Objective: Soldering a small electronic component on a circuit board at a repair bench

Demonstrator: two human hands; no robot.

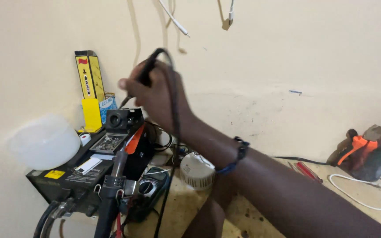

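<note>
A single head-worn camera looked forward and slightly down from close range, facing a cream-painted wall (pixel 287 53) at the back of a worn, stained desk (pixel 261 211). The person's own right forearm reached in from the lower right corner, and a black rectangular soldering station (pixel 73 178) sat near at lower left.

This is a small electronics repair workshop, shown by the black soldering station (pixel 73 174) on the stained bench (pixel 190 207), with a multimeter (pixel 148 189) just right of it, 1 red screwdriver (pixel 307 171) farther right, and cables (pixel 173 17) hanging on the wall above.
</note>
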